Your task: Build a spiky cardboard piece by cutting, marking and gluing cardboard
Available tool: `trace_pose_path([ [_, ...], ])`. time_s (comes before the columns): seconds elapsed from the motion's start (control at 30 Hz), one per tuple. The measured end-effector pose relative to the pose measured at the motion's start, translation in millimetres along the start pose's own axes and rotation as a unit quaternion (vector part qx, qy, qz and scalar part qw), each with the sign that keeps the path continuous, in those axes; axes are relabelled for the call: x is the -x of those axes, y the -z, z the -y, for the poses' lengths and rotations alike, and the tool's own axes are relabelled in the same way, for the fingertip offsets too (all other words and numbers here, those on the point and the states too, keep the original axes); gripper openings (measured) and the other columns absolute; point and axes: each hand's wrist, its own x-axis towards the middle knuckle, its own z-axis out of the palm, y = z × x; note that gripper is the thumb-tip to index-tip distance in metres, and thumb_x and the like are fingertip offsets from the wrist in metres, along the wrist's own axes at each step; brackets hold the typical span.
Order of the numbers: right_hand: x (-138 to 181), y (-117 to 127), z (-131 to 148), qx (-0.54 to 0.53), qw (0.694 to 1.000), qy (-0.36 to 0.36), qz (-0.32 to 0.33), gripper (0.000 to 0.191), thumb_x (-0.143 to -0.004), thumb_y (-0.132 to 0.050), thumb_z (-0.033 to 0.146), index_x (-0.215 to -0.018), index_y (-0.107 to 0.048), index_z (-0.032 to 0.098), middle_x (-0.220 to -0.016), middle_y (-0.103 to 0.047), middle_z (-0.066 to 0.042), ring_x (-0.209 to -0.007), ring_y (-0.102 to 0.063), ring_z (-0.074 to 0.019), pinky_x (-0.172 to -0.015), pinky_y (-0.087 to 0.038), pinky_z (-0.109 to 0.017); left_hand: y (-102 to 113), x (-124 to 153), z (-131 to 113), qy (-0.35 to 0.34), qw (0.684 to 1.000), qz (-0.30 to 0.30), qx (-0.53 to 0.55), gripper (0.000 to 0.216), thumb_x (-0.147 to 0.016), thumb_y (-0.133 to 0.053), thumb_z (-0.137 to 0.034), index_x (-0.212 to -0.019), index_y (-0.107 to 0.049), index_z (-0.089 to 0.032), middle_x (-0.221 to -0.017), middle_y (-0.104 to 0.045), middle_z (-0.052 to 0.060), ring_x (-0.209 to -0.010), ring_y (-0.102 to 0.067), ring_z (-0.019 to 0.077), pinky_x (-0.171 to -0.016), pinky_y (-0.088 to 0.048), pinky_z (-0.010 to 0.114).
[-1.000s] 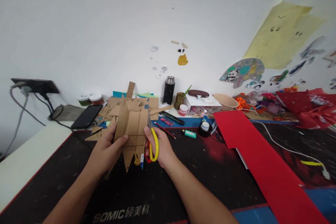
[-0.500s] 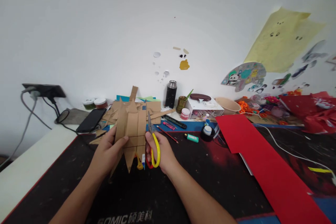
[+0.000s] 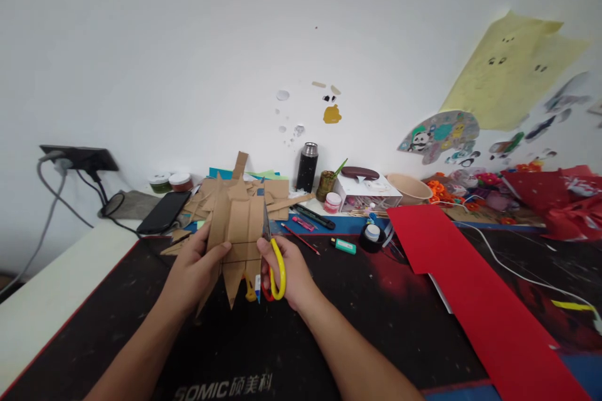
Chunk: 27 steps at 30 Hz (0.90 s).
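Note:
A piece of brown cardboard [image 3: 242,219] with pointed tips at its upper and lower ends is held up above the black desk mat. My left hand [image 3: 197,263] grips its left side, thumb lying across the front. In my right hand [image 3: 286,269] is a pair of scissors [image 3: 279,269] with yellow and red handles. Their blades point upward along the cardboard's right edge, and the right thumb touches the cardboard there. Beneath the cardboard, a yellow object [image 3: 250,288] and a blue-and-white item [image 3: 258,287] are partly hidden.
Cardboard scraps [image 3: 200,197] are heaped behind the hands, near a black phone [image 3: 164,212]. A black bottle [image 3: 307,167] stands at the wall. A red pencil [image 3: 301,239] and a teal-labelled bottle [image 3: 343,245] lie right of the hands. Red card [image 3: 480,288] crosses the mat's right side.
The scissors' blades have come closer together and now lie against the cardboard's right edge. My right hand has shifted slightly left; my left hand keeps its hold.

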Motion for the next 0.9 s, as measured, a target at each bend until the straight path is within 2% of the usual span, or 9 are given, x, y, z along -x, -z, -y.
trace_pose_path([
  [0.13,1,0,0,0.008,1.000,0.001,0.005,0.070,-0.074,-0.075,0.090,-0.080,-0.054,0.023,-0.053,-0.053,0.009,-0.035,-0.050,-0.0089,-0.031,-0.037,-0.018,-2,2,-2,0.014,1.000,-0.019,0.018,0.060,-0.069,-0.093,-0.042,-0.124,-0.076,-0.023,-0.121,-0.083,0.009,-0.111,-0.077,0.0365,-0.090,-0.065,0.041],
  [0.27,0,4,4,0.001,1.000,0.008,-0.009,0.069,-0.076,-0.074,0.089,-0.082,-0.054,0.023,-0.056,-0.055,0.008,-0.035,-0.049,-0.0090,-0.031,-0.036,-0.018,2,2,-17,0.029,0.996,-0.053,0.062,0.059,-0.061,-0.096,-0.030,-0.117,-0.078,-0.021,-0.106,-0.087,0.007,-0.088,-0.081,0.0306,-0.065,-0.065,0.030],
  [0.33,-1,7,7,0.004,1.000,0.022,-0.022,0.066,-0.079,-0.072,0.087,-0.085,-0.055,0.023,-0.056,-0.056,0.008,-0.035,-0.048,-0.0089,-0.031,-0.036,-0.019,7,0,-28,0.022,0.988,-0.115,0.101,0.056,-0.059,-0.093,-0.024,-0.113,-0.078,-0.020,-0.093,-0.086,0.004,-0.070,-0.078,0.0250,-0.053,-0.060,0.025],
  [0.43,-1,8,8,0.035,0.998,0.039,-0.025,0.060,-0.086,-0.071,0.082,-0.088,-0.057,0.023,-0.053,-0.053,0.009,-0.034,-0.046,-0.0090,-0.033,-0.035,-0.019,16,-4,-45,-0.014,0.973,-0.183,0.141,0.045,-0.056,-0.086,-0.019,-0.100,-0.078,-0.018,-0.073,-0.080,0.000,-0.049,-0.065,0.0170,-0.041,-0.052,0.022],
  [0.57,1,4,-5,0.104,0.993,0.051,-0.008,0.049,-0.088,-0.079,0.067,-0.100,-0.065,0.022,-0.058,-0.054,0.009,-0.039,-0.046,-0.0089,-0.037,-0.036,-0.019,23,-5,-71,-0.075,0.953,-0.237,0.176,0.038,-0.059,-0.083,-0.017,-0.096,-0.076,-0.020,-0.073,-0.077,-0.003,-0.051,-0.063,0.0155,-0.040,-0.050,0.021],
  [0.67,4,0,-19,0.183,0.981,0.069,0.009,0.045,-0.088,-0.081,0.062,-0.105,-0.070,0.022,-0.064,-0.057,0.007,-0.045,-0.047,-0.0093,-0.043,-0.038,-0.020,31,-6,-85,-0.127,0.954,-0.212,0.171,0.038,-0.063,-0.084,-0.020,-0.101,-0.077,-0.019,-0.086,-0.082,0.002,-0.061,-0.071,0.0190,-0.049,-0.058,0.024],
  [0.73,7,-3,-24,0.236,0.969,0.077,0.014,0.045,-0.089,-0.080,0.061,-0.107,-0.073,0.022,-0.064,-0.057,0.006,-0.048,-0.049,-0.0105,-0.046,-0.039,-0.021,40,-9,-88,-0.124,0.961,-0.176,0.171,0.042,-0.065,-0.084,-0.022,-0.107,-0.077,-0.020,-0.088,-0.082,0.004,-0.065,-0.073,0.0210,-0.053,-0.060,0.026],
  [0.8,10,-8,-21,0.281,0.955,0.091,0.017,0.041,-0.091,-0.077,0.059,-0.108,-0.074,0.022,-0.063,-0.057,0.006,-0.050,-0.051,-0.0120,-0.050,-0.040,-0.023,49,-13,-84,-0.095,0.967,-0.167,0.167,0.039,-0.066,-0.086,-0.023,-0.104,-0.077,-0.019,-0.084,-0.082,0.004,-0.066,-0.074,0.0221,-0.054,-0.060,0.027],
  [0.9,13,-22,-7,0.383,0.917,0.108,0.026,0.036,-0.091,-0.078,0.055,-0.107,-0.078,0.022,-0.070,-0.066,0.001,-0.061,-0.060,-0.0163,-0.058,-0.043,-0.025,59,-11,-80,-0.123,0.951,-0.219,0.180,0.036,-0.070,-0.084,-0.020,-0.104,-0.076,-0.018,-0.081,-0.080,0.000,-0.063,-0.071,0.0185,-0.048,-0.054,0.022],
])
